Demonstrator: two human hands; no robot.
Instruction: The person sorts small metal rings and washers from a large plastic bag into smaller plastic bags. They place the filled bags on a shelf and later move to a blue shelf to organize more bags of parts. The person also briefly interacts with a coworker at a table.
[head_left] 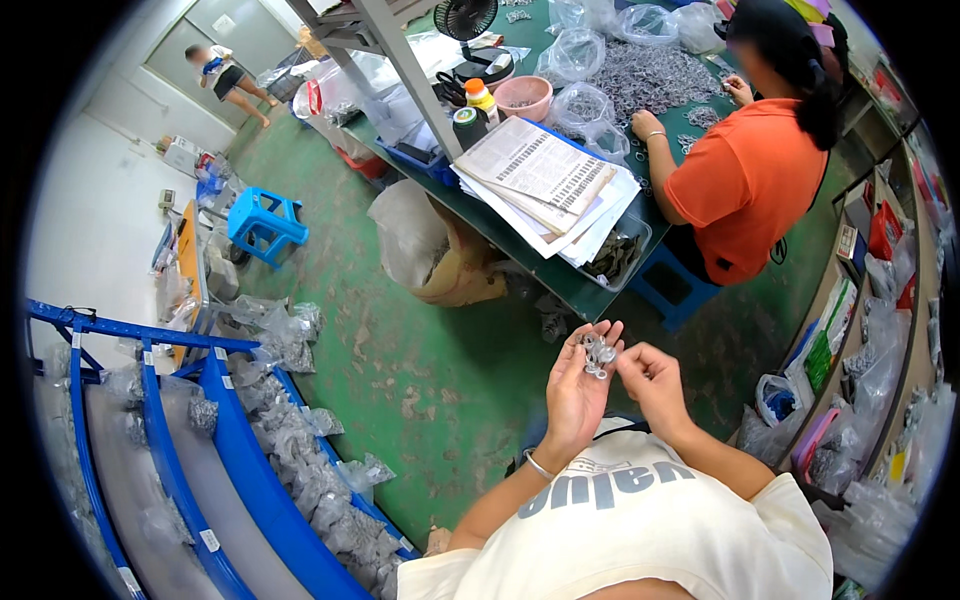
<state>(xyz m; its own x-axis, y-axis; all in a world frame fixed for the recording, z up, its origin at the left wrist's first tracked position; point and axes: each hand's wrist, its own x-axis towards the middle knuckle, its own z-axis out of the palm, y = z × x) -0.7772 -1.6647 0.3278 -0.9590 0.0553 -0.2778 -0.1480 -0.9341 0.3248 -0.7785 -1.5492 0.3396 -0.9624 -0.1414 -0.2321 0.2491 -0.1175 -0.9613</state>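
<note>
My left hand (573, 400) is turned palm up in front of my chest, its fingers slightly curled. Resting in it are several small shiny metal pieces (598, 354), some of them ring-shaped. Close beside them is my right hand (654, 382), its fingers curled in and the thumb and forefinger pinched at the edge of the pieces. Whether something small sits in that pinch is hidden.
Ahead, a green worktable (545, 272) bears papers (540, 175), a pink basin (524, 97) and a heap of metal pieces (650, 85). A co-worker in orange (745, 180) sits there. Blue shelving (250, 455) with bagged parts stands left; more shelves (815, 300) stand right. A sack (455, 265) leans below the table.
</note>
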